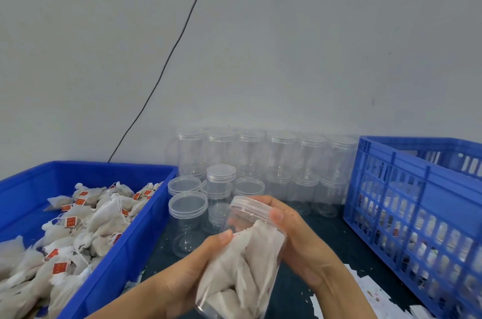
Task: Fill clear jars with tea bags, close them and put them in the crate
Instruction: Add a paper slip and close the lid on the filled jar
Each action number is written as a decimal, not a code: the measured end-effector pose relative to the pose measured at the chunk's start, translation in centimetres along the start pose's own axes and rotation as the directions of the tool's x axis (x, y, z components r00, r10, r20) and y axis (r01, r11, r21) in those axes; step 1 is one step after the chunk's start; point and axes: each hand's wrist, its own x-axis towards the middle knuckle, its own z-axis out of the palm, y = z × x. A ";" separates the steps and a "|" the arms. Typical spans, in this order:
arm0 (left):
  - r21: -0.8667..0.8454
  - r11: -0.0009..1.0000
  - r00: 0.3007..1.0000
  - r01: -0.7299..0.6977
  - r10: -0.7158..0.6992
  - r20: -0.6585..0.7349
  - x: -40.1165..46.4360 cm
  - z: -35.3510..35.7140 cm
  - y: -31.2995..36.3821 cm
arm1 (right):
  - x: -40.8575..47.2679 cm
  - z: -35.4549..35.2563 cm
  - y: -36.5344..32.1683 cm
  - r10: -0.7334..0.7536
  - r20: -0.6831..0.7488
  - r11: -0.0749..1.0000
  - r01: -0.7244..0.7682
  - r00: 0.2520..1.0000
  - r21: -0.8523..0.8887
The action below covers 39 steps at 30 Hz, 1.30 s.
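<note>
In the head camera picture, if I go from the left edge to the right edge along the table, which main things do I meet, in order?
Blue tray of tea bags → open empty jars → held jar with tea bags, gripped by left hand and right hand → blue crate.

Dark table (326, 235) with bins (146, 217), jars (281, 157)

Soft, even light fills the scene — shadows stay faint and the pale wall (287, 31) reads flat grey. The whole frame is slightly smeared; the blue crate (417, 214) at the right edge blurs most — wide-angle distortion bends its lines.
</note>
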 end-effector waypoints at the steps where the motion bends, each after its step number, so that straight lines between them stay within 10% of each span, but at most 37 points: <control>1: 0.067 0.998 1.000 0.020 -0.019 -0.025 0.0 0.4 0.3 | 0.0 0.1 0.0 0.033 -0.072 0.998 -0.037 0.997 -0.055; 7: 0.329 0.940 0.970 0.093 -0.010 -0.244 0.8 0.6 0.1 | 0.0 1.6 0.3 0.106 -0.345 0.802 -0.286 0.933 -0.525; 13: 0.246 0.969 0.986 0.038 0.004 -0.169 0.3 0.4 0.8 | -0.5 -0.8 -0.8 0.077 -0.129 0.982 -0.098 0.989 -0.164; 21: 0.438 0.893 0.921 0.102 0.081 -0.380 0.6 0.8 0.2 | 0.1 0.0 0.2 0.117 -0.384 0.814 -0.310 0.916 -0.492; 29: 0.267 0.963 0.987 0.026 0.017 -0.158 0.3 0.7 0.7 | 0.2 -0.4 0.2 0.151 -0.195 0.986 -0.161 0.969 -0.038; 39: 0.305 0.952 0.977 -0.011 0.075 -0.198 0.3 1.9 1.3 | 0.3 0.1 0.0 0.075 -0.302 0.988 -0.111 0.950 -0.105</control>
